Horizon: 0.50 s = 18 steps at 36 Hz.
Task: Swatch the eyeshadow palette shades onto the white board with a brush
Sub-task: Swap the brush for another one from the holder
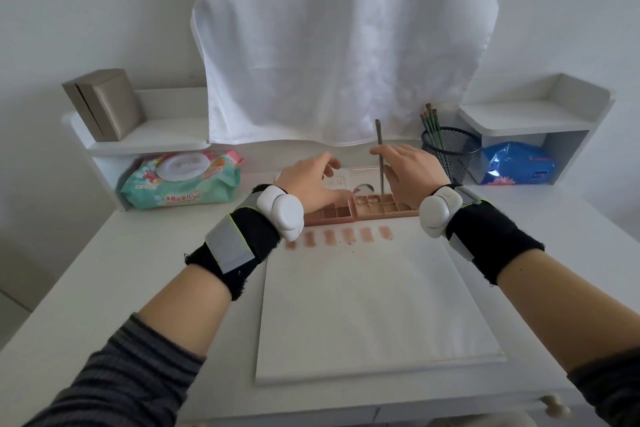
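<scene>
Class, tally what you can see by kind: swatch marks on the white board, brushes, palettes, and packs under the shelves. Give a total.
Swatch marks on the white board: 6, first at
Brushes: 5, namely 1 held by the right hand at, and about 4 in the mesh cup
Palettes: 1
Packs: 2, wipes and blue pack
Total: 14

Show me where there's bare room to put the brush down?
Bare: the white board below the row of brownish swatches, and the white desk left of it. Crowded: the far edge, around the pink eyeshadow palette, both hands, and black mesh brush cup.
</scene>
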Available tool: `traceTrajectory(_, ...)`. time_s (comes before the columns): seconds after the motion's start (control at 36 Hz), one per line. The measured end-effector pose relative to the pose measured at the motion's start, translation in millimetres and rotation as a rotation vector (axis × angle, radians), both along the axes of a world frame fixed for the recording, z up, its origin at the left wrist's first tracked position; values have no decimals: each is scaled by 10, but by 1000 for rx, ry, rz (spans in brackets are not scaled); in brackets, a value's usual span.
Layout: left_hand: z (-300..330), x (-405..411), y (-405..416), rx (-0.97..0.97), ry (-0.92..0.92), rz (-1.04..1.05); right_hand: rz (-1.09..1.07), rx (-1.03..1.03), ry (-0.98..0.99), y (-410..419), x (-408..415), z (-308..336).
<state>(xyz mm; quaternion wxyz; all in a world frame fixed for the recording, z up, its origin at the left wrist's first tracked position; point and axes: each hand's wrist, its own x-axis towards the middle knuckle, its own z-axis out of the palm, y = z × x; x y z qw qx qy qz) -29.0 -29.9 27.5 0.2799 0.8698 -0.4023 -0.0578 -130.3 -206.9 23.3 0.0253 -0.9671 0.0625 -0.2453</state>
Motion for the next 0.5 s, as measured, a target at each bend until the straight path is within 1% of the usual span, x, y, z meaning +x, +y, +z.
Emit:
traceTrajectory(0.06, 54, -38, -91, -70, -14, -33, 6, 12, -28, -14, -47, 14)
traceTrajectory(0.14, 156, -118, -242, -152, 15, -92, 33, 33, -121, -37, -122, 61)
traceTrajectory(0.31, 328, -234, -655, -185, 2, -173, 39, 115, -366, -209, -267, 313)
traceTrajectory(0.42, 427, -242, -988, -197, 14, -183, -28, 227, -506, -421, -327, 498)
traceTrajectory(0.47, 439, -240, -1145, -232, 69, -157, -50, 280, -556, -528, -335, 561)
traceTrajectory(0.5, 440, -241, -1205, -291, 138, -132, -63, 293, -573, -570, -330, 581)
